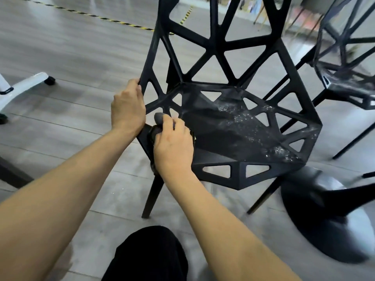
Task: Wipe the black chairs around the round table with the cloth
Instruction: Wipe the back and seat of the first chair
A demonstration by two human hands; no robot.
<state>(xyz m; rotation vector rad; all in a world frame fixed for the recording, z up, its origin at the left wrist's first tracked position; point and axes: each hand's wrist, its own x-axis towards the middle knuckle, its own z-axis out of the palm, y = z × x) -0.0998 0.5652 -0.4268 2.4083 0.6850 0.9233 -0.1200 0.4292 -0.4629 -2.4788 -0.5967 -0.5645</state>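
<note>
On the near chair (pixel 233 126), left hand (pixel 126 109) grips the frame; right hand (pixel 173 147) clutches what seems a dark cloth (pixel 159 118) against the seat.

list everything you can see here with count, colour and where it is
chair: 1, black, centre, seat dusty with white specks
second chair: 1, black, right edge, blurred, seat also dusty
table base: 1, black, round, lower right on floor
wheeled stand: 1, white with black casters, left edge
striped tape: 1 line, yellow and black, on floor at top
floor: grey planks
cloth: 1, dark grey, at seat's left corner
left hand: grip on chair's left frame edge
right hand: grip on cloth
</note>
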